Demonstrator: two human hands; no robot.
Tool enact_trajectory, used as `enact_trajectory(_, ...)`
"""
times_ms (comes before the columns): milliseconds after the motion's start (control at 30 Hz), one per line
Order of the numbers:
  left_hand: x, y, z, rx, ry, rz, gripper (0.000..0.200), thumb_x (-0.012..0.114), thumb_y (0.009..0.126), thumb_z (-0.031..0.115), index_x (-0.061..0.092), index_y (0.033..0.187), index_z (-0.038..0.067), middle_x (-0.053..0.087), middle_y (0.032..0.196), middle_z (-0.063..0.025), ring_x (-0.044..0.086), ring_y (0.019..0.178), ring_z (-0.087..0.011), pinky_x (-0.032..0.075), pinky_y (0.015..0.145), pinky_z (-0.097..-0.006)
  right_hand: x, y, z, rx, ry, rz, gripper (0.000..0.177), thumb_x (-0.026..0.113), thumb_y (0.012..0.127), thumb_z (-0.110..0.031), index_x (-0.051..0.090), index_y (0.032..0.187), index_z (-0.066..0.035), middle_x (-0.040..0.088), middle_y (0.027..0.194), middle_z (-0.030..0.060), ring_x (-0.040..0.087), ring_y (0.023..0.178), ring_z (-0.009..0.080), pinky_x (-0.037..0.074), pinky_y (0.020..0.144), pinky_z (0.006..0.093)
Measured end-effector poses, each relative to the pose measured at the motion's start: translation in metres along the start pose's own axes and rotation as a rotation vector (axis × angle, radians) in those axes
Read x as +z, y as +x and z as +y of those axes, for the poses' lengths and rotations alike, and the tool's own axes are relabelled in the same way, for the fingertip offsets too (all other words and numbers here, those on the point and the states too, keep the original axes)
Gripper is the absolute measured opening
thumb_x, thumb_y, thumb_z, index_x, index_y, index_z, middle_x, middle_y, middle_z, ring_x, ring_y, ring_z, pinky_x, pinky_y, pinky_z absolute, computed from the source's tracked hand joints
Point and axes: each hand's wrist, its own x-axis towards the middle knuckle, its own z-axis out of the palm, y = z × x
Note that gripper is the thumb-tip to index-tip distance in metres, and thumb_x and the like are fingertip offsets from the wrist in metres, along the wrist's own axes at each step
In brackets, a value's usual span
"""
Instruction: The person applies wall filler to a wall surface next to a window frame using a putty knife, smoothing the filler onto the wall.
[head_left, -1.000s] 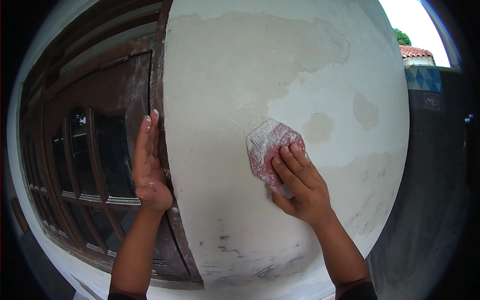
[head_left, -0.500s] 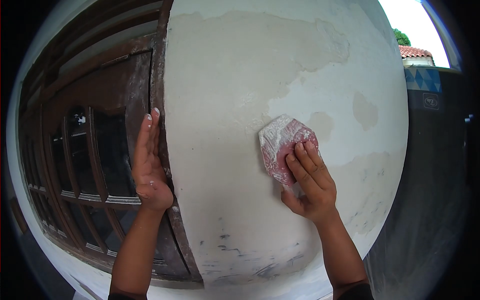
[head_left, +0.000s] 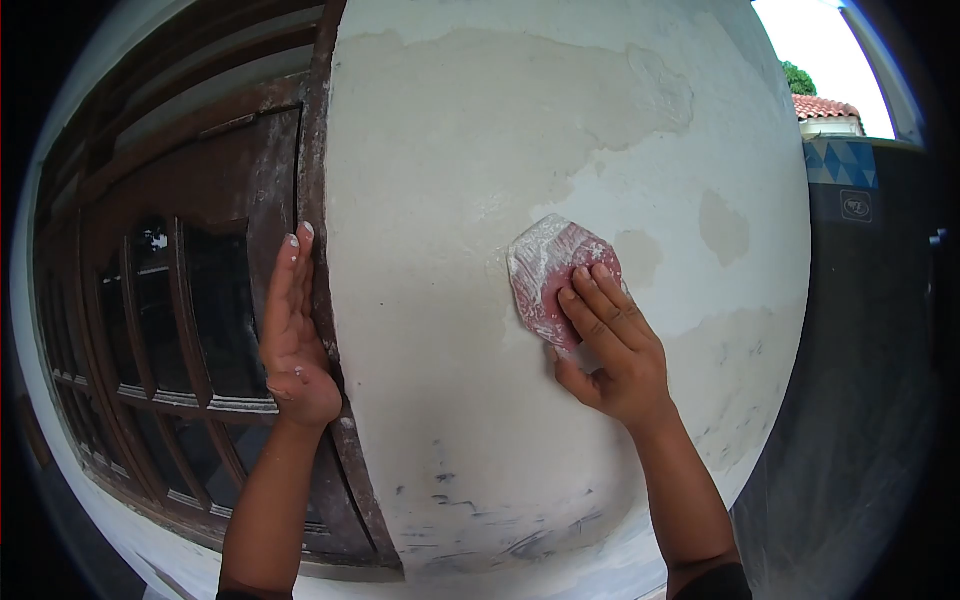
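My right hand (head_left: 615, 345) holds a flat, many-sided reddish putty spreader (head_left: 545, 265) against the wall (head_left: 430, 350). Its fingers lie over the spreader's right part and the thumb sits at its lower edge. White putty is smeared across the spreader's face. Beige and white patches mark the wall around it. My left hand (head_left: 298, 335) is open at the brown wooden frame (head_left: 318, 130) beside the wall, its fingers stretched upward and close together. White smears show on its fingertips.
A dark wooden door with glass panes (head_left: 215, 300) fills the left side. Dark scuff marks (head_left: 520, 540) run along the lower wall. On the right stands a dark panel (head_left: 850, 330) with a blue patterned strip (head_left: 840, 163); a tiled roof (head_left: 825, 107) shows beyond.
My right hand and the spreader have moved slightly up and to the left on the wall. My left hand stays at the frame, and the view has shifted a little.
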Motion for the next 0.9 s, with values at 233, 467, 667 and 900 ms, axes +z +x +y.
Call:
enact_trajectory(233, 0.000, 0.001, 0.000, 0.006, 0.002, -0.004, 0.116, 0.013, 0.079, 0.085, 0.022, 0.144, -0.010, 0.031, 0.148, -0.0279, 0.029, 0.140, -0.0341, 0.019, 0.116, -0.0429, -0.005, -0.015, 0.006, -0.009, -0.018, 0.095, 0.050, 0.070, 0.069, -0.013, 0.066, 0.117, -0.004, 0.060, 0.127, 0.0148, 0.054, 0.123, 0.0314, 0.046, 0.100, 0.0403)
enact_trajectory(467, 0.000, 0.001, 0.001, -0.008, 0.003, 0.009, 0.115, 0.014, 0.079, 0.085, 0.023, 0.144, -0.009, 0.032, 0.147, -0.0276, 0.030, 0.140, -0.0342, 0.020, 0.116, -0.0432, -0.006, -0.015, 0.005, -0.020, 0.012, -0.013, 0.049, 0.068, 0.068, -0.012, 0.066, 0.116, -0.003, 0.061, 0.126, 0.0146, 0.055, 0.122, 0.0320, 0.046, 0.100, 0.0402)
enact_trajectory(667, 0.000, -0.001, 0.000, -0.013, 0.004, 0.002, 0.116, 0.015, 0.078, 0.086, 0.024, 0.144, -0.009, 0.032, 0.147, -0.0275, 0.030, 0.140, -0.0340, 0.020, 0.116, -0.0432, -0.006, -0.002, 0.005, -0.029, 0.008, 0.074, 0.049, 0.068, 0.066, -0.011, 0.067, 0.114, -0.002, 0.062, 0.124, 0.0155, 0.055, 0.121, 0.0318, 0.046, 0.100, 0.0407)
enact_trajectory(900, -0.001, 0.000, 0.000, -0.009, 0.011, 0.000, 0.115, 0.015, 0.079, 0.085, 0.024, 0.144, -0.009, 0.032, 0.148, -0.0268, 0.030, 0.140, -0.0336, 0.021, 0.116, -0.0432, -0.013, -0.005, 0.012, 0.007, -0.003, 0.090, 0.050, 0.069, 0.066, -0.011, 0.067, 0.115, -0.003, 0.062, 0.124, 0.0146, 0.055, 0.122, 0.0312, 0.046, 0.100, 0.0396)
